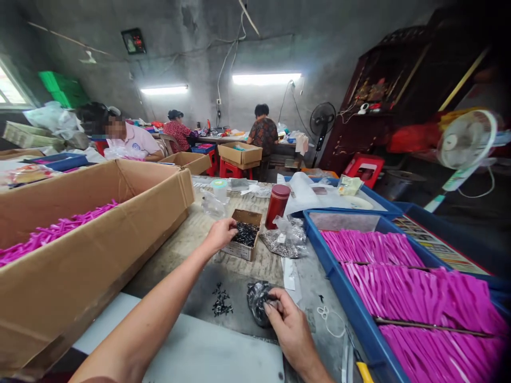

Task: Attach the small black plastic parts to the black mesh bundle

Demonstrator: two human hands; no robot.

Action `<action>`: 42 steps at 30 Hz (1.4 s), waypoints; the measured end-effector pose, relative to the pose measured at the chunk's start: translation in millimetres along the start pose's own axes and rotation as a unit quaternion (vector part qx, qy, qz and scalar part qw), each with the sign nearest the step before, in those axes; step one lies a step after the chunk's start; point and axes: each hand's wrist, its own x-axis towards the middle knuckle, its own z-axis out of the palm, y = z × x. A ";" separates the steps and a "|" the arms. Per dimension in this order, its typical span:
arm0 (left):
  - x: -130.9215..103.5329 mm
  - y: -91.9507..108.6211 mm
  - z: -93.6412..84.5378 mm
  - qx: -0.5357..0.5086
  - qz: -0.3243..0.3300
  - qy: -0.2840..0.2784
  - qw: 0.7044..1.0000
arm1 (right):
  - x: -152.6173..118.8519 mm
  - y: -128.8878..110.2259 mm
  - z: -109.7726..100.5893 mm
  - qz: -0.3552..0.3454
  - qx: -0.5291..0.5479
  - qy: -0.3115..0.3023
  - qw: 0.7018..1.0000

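Note:
My left hand (222, 234) is at the left side of a small cardboard box (241, 252), its fingers bent together at the rim. Whether they pinch the box wall or a small piece is hard to see. Small black parts (247, 234) fill that box. Nearer to me, my right hand (290, 324) is closed on the gathered top of a dark plastic bag (258, 302), which rests on the table. What the bag holds cannot be made out. To its left lies a small loose pile of black parts (222, 302).
A large cardboard box (91, 239) with magenta pieces stands left. On the right, a blue crate (339, 287) holds rows of magenta pieces. Behind the small box are a red-brown canister (277, 205) and a clear bag (288, 238). A yellow-handled tool (364, 371) lies front right. Several people sit further back.

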 end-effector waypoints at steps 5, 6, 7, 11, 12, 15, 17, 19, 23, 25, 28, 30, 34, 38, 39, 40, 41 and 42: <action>-21.9 3.7 -5.9 0.028 0.024 -0.012 0.999 | -0.4 1.6 -0.7 -0.018 -0.010 -0.003 1.000; -30.4 3.9 -8.5 0.031 0.028 -0.023 0.999 | -0.4 0.7 -1.2 -0.020 -0.013 -0.007 1.000; -39.6 3.3 -11.0 0.034 0.032 -0.036 0.998 | -0.5 -0.4 -1.7 -0.021 -0.017 -0.011 1.000; -75.5 -6.4 -16.9 0.045 0.028 -0.122 0.991 | -0.7 -5.0 -4.4 -0.033 -0.043 -0.013 0.998; -83.2 -9.5 -17.0 0.051 0.028 -0.147 0.987 | -0.8 -5.7 -5.0 -0.036 -0.051 -0.014 0.998; -101.4 -14.8 -15.0 0.070 0.046 -0.200 0.976 | -0.7 -6.2 -6.2 -0.042 -0.078 -0.020 0.996; -108.9 -13.6 -12.8 0.082 0.061 -0.225 0.969 | -0.6 -5.9 -6.3 -0.044 -0.091 -0.026 0.995; -113.1 -9.8 -10.2 0.096 0.067 -0.249 0.961 | -0.6 -5.6 -6.1 -0.046 -0.099 -0.030 0.994; -115.2 -4.6 -2.9 0.135 0.053 -0.270 0.952 | -0.5 -5.0 -5.2 -0.047 -0.102 -0.029 0.993; -115.3 -5.4 1.6 0.148 0.044 -0.271 0.950 | -0.4 -4.5 -5.1 -0.047 -0.106 -0.028 0.993; -116.1 -8.6 7.0 0.161 0.043 -0.271 0.948 | -0.1 -3.8 -5.3 -0.048 -0.112 -0.030 0.992; -117.1 -10.0 8.9 0.163 0.048 -0.264 0.949 | 0.0 -3.5 -5.5 -0.048 -0.112 -0.033 0.992; -119.3 -9.6 10.1 0.152 0.054 -0.247 0.955 | 0.0 -4.1 -5.5 -0.045 -0.105 -0.037 0.993; -119.3 -7.9 11.1 0.155 0.055 -0.241 0.956 | 0.0 -5.9 -5.1 -0.044 -0.099 -0.039 0.993; -118.9 -7.6 11.5 0.156 0.054 -0.243 0.956 | 0.1 -6.4 -4.9 -0.045 -0.098 -0.039 0.993; -118.5 -7.3 11.9 0.156 0.053 -0.244 0.956 | 0.2 -6.7 -4.8 -0.045 -0.097 -0.040 0.993; -118.1 -6.9 12.4 0.155 0.054 -0.244 0.956 | 0.4 -7.0 -4.7 -0.044 -0.097 -0.041 0.993; -117.8 -6.5 12.9 0.154 0.056 -0.244 0.956 | 0.5 -7.3 -4.7 -0.044 -0.097 -0.041 0.993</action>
